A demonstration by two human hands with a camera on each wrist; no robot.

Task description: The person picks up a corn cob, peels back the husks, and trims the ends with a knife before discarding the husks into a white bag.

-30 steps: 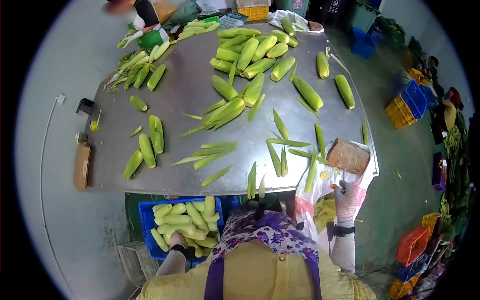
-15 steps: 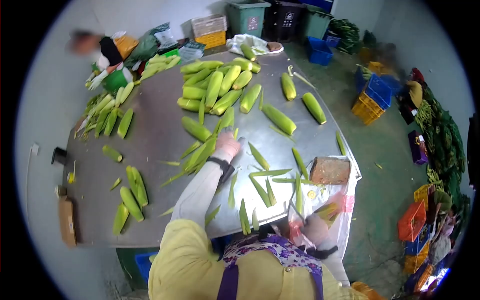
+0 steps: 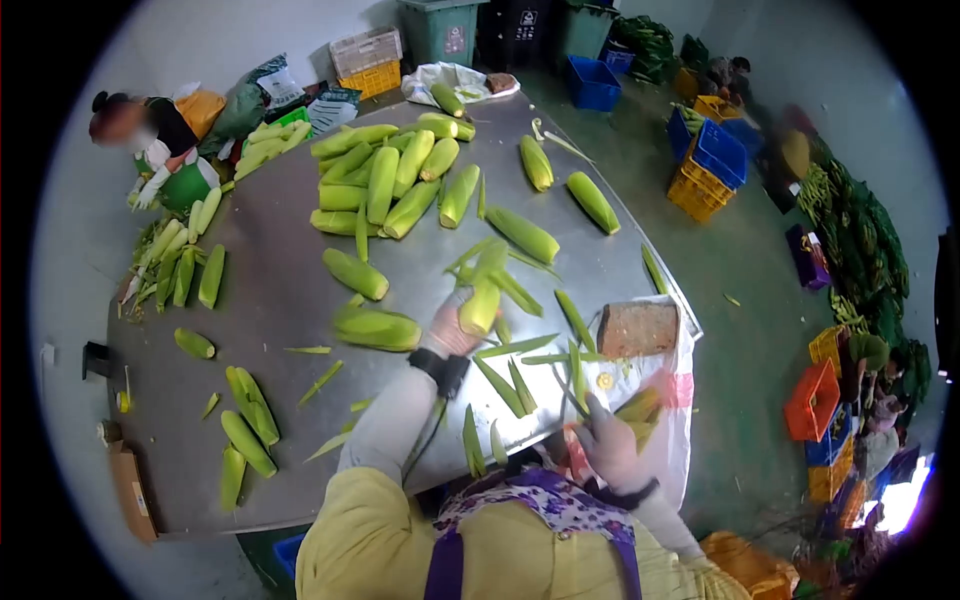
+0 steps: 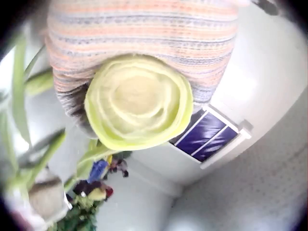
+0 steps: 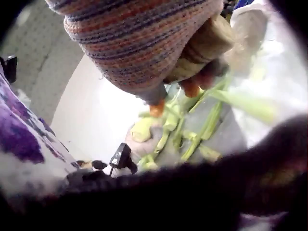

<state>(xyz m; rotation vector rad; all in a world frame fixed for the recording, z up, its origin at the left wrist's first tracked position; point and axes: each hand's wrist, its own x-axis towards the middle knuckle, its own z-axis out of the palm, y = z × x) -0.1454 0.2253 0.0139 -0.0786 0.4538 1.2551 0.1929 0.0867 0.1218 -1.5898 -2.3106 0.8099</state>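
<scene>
My left hand (image 3: 450, 325) grips an ear of corn (image 3: 483, 290) in its green husk, held over the table. In the left wrist view its pale, round cut end (image 4: 137, 98) faces the camera, below the striped glove. Near the table's front edge, my right hand (image 3: 610, 445) holds a knife by its wooden handle (image 5: 207, 45); the thin grey blade points up and left in the head view, towards the table. Another husked ear (image 3: 375, 328) lies just left of my left hand. Loose husk leaves (image 3: 500, 385) are scattered between my hands.
A pile of husked corn (image 3: 390, 170) lies farther back on the metal table (image 3: 300, 290). At the right edge a brick (image 3: 637, 330) weighs down a white plastic bag (image 3: 680, 400). Another person (image 3: 160, 150) works at the far left corner. A blue crate (image 3: 288, 552) stands below the front edge.
My left hand has gone from the crate of peeled corn up to the table and lifted a husked ear, moving right with it. My right hand has shifted left. The head view has turned.
</scene>
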